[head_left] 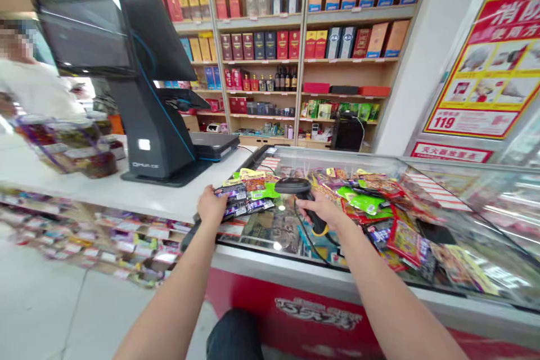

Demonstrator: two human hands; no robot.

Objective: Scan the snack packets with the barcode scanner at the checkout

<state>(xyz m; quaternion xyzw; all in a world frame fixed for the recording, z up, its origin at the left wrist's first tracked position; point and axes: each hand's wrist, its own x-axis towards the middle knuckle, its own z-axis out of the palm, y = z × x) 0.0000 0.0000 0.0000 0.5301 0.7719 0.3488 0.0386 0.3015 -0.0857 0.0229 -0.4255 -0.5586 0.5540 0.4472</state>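
Observation:
My left hand (pixel 211 206) grips a strip of small purple-and-silver snack packets (pixel 235 201) at the edge of the glass-topped freezer (pixel 278 230). My right hand (pixel 321 211) is shut around a black handheld barcode scanner (pixel 294 186), which has a yellow base (pixel 320 230) and a thin black cable (pixel 307 244). The scanner's head points left, towards the packets. A heap of colourful snack packets (pixel 371 202) lies on the glass to the right of my right hand, and more lie between my hands.
A white counter (pixel 84 191) on the left carries a black point-of-sale terminal (pixel 147 124). A person (pixel 34 87) stands beyond it near a bag of goods (pixel 71 149). Wooden shelves of boxed liquor (pixel 287 50) stand behind, and a red poster (pixel 485 64) hangs right.

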